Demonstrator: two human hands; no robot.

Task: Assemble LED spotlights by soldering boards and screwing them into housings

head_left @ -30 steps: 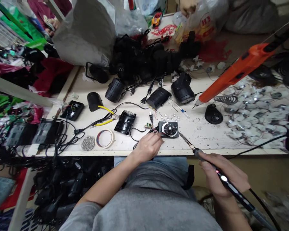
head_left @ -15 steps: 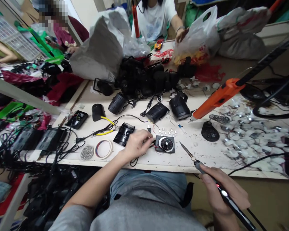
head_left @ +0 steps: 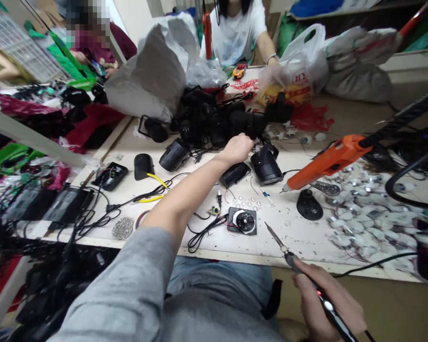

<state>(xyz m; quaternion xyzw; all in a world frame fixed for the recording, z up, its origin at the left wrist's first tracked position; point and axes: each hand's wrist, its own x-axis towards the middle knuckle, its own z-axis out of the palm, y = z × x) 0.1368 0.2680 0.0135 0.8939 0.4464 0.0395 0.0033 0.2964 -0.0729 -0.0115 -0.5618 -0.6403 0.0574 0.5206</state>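
Note:
My left hand (head_left: 238,148) reaches far across the table, fingers curled, at the edge of a pile of black lamp housings (head_left: 217,118); what it holds, if anything, is hidden. My right hand (head_left: 326,304) grips a soldering iron (head_left: 288,256) near the table's front edge, tip pointing toward a small black square part with a round dial (head_left: 243,221). Beside that part lie a small circuit board (head_left: 214,210) and thin black wires (head_left: 203,232).
An orange power screwdriver (head_left: 328,161) hangs over the right side. Round black lamps (head_left: 267,168), yellow-handled pliers (head_left: 155,187), tape and metal bits lie around. White parts (head_left: 371,209) cover the right. Another person in white (head_left: 240,28) sits across by plastic bags (head_left: 299,61).
My left hand left the dial part near the front edge and stretched forward to the black pile. The right hand with the iron drew back slightly. The view tilted up.

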